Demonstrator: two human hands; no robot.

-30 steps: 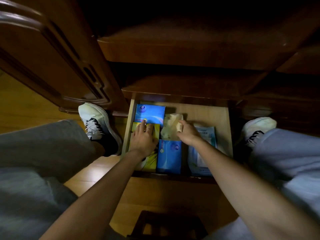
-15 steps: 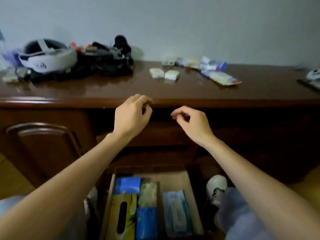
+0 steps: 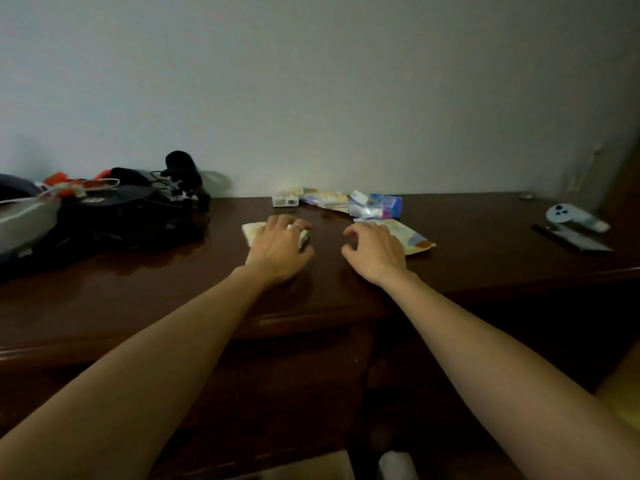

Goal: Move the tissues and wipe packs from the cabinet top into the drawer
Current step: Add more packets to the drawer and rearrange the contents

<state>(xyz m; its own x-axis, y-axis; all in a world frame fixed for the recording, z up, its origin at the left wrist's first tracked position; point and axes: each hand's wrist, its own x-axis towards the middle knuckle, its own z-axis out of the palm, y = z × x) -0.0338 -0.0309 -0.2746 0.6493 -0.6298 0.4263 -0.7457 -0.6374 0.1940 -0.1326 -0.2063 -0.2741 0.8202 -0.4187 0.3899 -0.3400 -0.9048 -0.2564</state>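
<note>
Dark cabinet top (image 3: 467, 251) bearing tissue packs (image 3: 375, 206)

Bare cabinet top (image 3: 478, 237) is lying open to the right of the wipe packs (image 3: 375, 206), as far as a white controller (image 3: 568, 216). A dark bag (image 3: 131, 216) is blocking the left side. The wall (image 3: 311, 98) is closing off the back.

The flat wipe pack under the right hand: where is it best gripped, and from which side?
Probably by its near-left end, from above: the flat wipe pack lies flat on the cabinet top, and the right hand already hovers over that end.
</note>
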